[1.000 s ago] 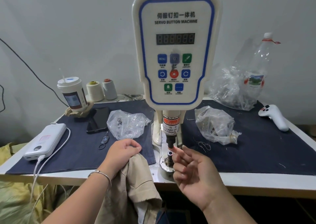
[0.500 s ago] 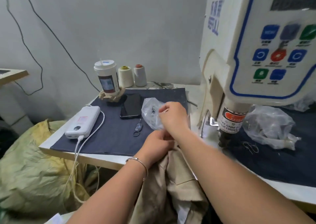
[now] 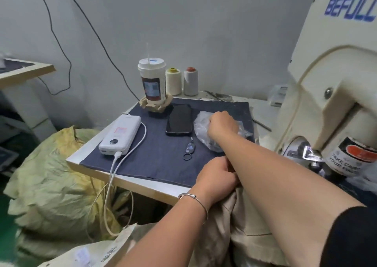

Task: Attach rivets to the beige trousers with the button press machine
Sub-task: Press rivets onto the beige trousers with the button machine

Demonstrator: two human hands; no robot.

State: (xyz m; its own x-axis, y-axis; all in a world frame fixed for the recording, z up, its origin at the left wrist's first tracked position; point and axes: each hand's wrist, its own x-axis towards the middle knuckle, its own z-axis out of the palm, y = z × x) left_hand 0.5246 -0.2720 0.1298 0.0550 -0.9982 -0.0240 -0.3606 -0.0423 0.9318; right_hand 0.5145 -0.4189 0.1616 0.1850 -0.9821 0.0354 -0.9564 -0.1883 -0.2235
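The beige trousers point(image 3: 240, 244) hang off the table's front edge, bunched under my left hand point(image 3: 216, 177), which grips the cloth near its top. My right hand point(image 3: 221, 126) reaches across to the left and digs, fingers curled, into a clear plastic bag of small metal parts point(image 3: 201, 121) on the dark blue mat. The fingertips are hidden inside the bag, so what they hold does not show. The cream button press machine point(image 3: 334, 95) fills the right side, its ram with the red warning label point(image 3: 350, 156) just right of my right forearm.
On the blue mat point(image 3: 159, 152) lie a black phone point(image 3: 179, 119), a white power bank point(image 3: 120, 134) with its cable, and a key ring point(image 3: 188, 150). A lidded cup point(image 3: 152, 81) and two thread cones point(image 3: 181, 81) stand at the back. Yellow-green sacks point(image 3: 51, 183) sit left of the table.
The view has swung left and closer. My right hand left the press die, crossed over my left hand, and went into the plastic bag. My left hand has kept its grip on the trousers.
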